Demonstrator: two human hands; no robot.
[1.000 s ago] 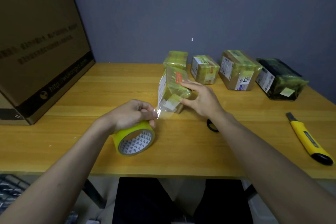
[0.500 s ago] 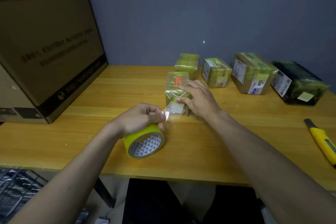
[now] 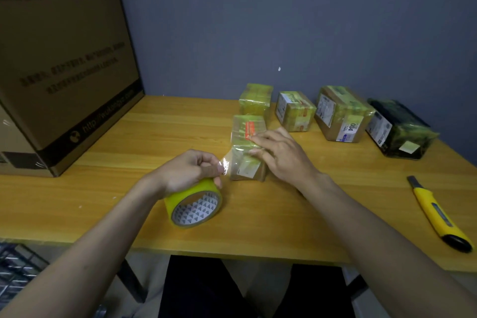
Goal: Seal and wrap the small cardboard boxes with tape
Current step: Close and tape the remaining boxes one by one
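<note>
A small tape-wrapped cardboard box with an orange sticker stands on the wooden table. My right hand rests flat against its top and right side, fingers pressing on the tape. A yellow-green tape roll stands on edge in front of the box. My left hand grips the roll from above, and a clear strip of tape runs from it to the box. Three more wrapped boxes line the back of the table.
A dark wrapped box lies at the back right. A yellow utility knife lies near the right front edge. A big cardboard carton fills the left end of the table. A blue wall stands behind.
The box went from tilted to standing square on the table. My right hand slid onto its top and side. My left hand and the roll stayed close to the box.
</note>
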